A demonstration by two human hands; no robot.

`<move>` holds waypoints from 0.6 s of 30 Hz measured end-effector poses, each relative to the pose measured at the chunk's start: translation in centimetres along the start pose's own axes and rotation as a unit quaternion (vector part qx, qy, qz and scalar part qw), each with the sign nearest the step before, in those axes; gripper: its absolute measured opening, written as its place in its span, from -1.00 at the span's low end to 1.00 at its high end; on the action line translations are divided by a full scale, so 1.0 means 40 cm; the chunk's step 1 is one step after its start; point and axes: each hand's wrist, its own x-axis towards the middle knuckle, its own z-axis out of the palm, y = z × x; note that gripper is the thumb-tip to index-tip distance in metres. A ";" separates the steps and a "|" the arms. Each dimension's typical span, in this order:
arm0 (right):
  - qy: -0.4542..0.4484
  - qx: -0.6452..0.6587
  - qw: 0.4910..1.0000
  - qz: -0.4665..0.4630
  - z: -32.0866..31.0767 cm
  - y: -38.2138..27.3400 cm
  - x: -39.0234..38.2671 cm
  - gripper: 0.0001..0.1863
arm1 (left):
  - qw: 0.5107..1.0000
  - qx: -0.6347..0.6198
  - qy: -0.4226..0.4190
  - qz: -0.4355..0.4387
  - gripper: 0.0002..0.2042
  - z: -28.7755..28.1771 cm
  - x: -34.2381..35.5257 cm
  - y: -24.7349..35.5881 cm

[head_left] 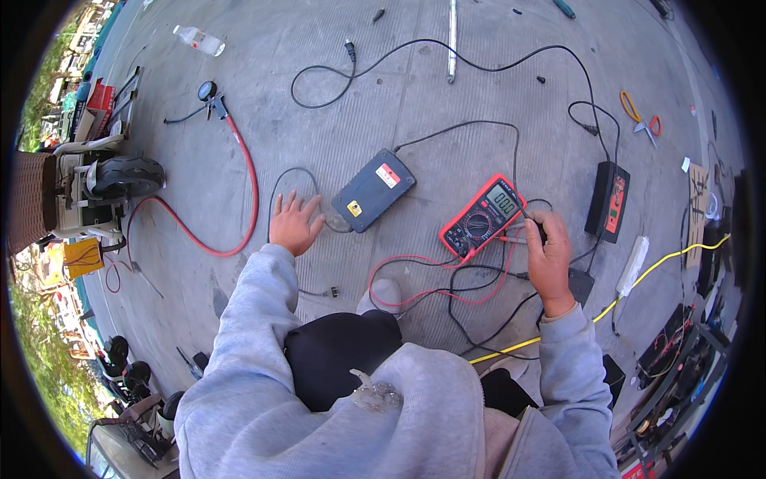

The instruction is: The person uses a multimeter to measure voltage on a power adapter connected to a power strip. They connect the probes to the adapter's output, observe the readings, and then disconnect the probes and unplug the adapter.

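Note:
My left hand (pixel 296 223) is over the concrete floor with its fingers spread, holding nothing. A flat dark-grey box (pixel 374 190) with a white-and-red label and a yellow sticker lies just to its right. A thin black cable (pixel 481 123) runs from the box's far end over to my right hand (pixel 548 255). The fingers of that hand are closed round the black end of this cable, which they partly hide. A red-and-black multimeter (pixel 482 217), its screen lit, lies left of my right hand. Red and black test leads (pixel 386 261) loop on the floor below it.
A black power adapter (pixel 608 201) and orange-handled scissors (pixel 641 118) lie at the right, near a yellow cable (pixel 665 261). At the left are a red air hose (pixel 254 185) with a gauge, a plastic bottle (pixel 199 40) and a wheel (pixel 128 177) of a vehicle.

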 end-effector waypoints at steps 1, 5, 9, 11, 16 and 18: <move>-0.003 0.002 1.000 0.004 0.000 -0.005 -0.003 -0.89 | 0.999 0.043 -0.029 -0.016 -0.48 -0.003 -0.014 -0.013; -0.005 -0.001 1.000 -0.012 0.002 -0.018 -0.014 -0.87 | 0.990 0.121 -0.056 -0.040 -0.63 0.018 -0.038 -0.005; -0.015 0.010 1.000 -0.002 0.000 -0.029 -0.031 -0.85 | 0.989 0.054 -0.113 -0.077 -0.60 0.026 0.009 0.030; -0.019 0.019 0.999 0.021 -0.002 -0.034 -0.041 -0.84 | 0.991 -0.086 0.004 -0.102 -0.56 0.012 0.032 0.066; -0.022 0.023 0.999 0.022 -0.002 -0.038 -0.050 -0.83 | 0.979 -0.147 0.145 -0.008 -0.19 -0.043 0.063 0.202; -0.016 0.031 0.999 0.016 0.001 -0.039 -0.052 -0.83 | 0.985 -0.106 0.137 0.016 -0.03 -0.050 0.065 0.242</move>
